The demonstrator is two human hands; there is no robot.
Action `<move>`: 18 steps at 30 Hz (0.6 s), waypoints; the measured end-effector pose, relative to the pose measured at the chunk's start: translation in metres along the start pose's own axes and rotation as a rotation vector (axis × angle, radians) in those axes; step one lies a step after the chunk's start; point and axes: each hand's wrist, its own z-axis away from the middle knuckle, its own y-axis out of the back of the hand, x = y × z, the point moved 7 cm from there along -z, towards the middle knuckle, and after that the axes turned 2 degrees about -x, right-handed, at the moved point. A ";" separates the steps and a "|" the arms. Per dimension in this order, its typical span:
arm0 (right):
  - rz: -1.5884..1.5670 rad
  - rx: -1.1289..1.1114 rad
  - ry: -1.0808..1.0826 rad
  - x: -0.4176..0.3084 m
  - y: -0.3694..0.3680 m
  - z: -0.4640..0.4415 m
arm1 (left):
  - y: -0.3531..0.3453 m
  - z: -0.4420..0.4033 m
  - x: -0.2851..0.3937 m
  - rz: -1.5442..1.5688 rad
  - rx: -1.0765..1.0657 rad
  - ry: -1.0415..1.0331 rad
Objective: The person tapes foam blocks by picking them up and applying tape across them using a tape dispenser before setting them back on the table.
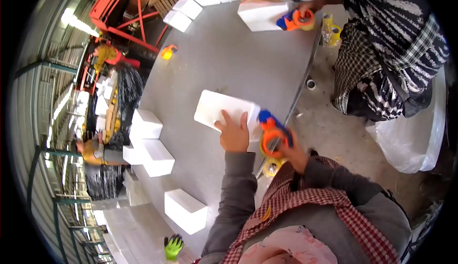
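A white box [222,108] lies at an angle on the grey table in front of me. My left hand [234,131] rests flat on its top near the close edge, fingers apart. In my right hand [296,153] is an orange and blue tape dispenser [273,133], gripped by its handle. The blue head of the dispenser is at the box's right end; whether it touches the box I cannot tell. Below the dispenser, a yellow tape roll [272,167] shows at the table edge.
Across the grey table [214,63], a co-worker's hand holds another tape dispenser [296,20] against a white box [265,16]. Several white boxes [186,210] stand along the left side. An orange dispenser [168,51] and a green glove [173,247] also lie there.
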 end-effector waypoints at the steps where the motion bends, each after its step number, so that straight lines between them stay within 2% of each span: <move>1: 0.172 0.052 0.080 -0.019 -0.001 -0.014 | -0.004 -0.004 -0.006 -0.030 0.011 -0.042; 2: 0.345 0.103 0.168 -0.041 -0.001 -0.035 | 0.000 -0.019 -0.008 -0.051 -0.244 -0.076; 3: 0.212 -0.013 0.107 -0.038 0.008 -0.053 | 0.008 -0.029 -0.002 -0.004 -0.077 -0.187; 4: -0.038 -0.052 -0.043 -0.048 0.001 -0.045 | 0.014 -0.033 0.001 0.045 0.096 -0.291; 7: 0.281 -0.133 -0.055 -0.036 0.024 0.013 | -0.034 -0.054 -0.010 -0.030 0.118 -0.348; 10: 0.574 -0.317 -0.092 -0.073 0.014 0.045 | -0.031 -0.047 -0.008 -0.014 0.038 -0.295; 11: 0.716 -0.422 -0.087 -0.076 0.006 0.049 | -0.031 -0.046 -0.008 -0.052 0.052 -0.301; 12: 0.725 -0.429 -0.108 -0.066 -0.006 0.036 | -0.031 -0.041 -0.012 -0.046 0.037 -0.284; 14: 1.260 -0.846 0.095 -0.035 -0.056 -0.003 | -0.023 -0.036 -0.010 0.007 0.095 -0.319; 15: 1.271 -0.865 0.097 -0.032 -0.055 -0.002 | -0.020 -0.034 -0.018 0.139 0.086 -0.342; 16: 1.142 -0.968 0.092 -0.029 -0.056 0.005 | -0.013 -0.027 -0.035 0.136 0.103 -0.332; 17: 1.030 -1.090 0.105 -0.033 -0.058 0.000 | 0.007 -0.020 -0.062 0.556 0.250 -0.315; 18: 0.752 -0.980 -0.100 -0.066 -0.050 0.004 | 0.023 -0.009 -0.100 0.962 0.419 -0.281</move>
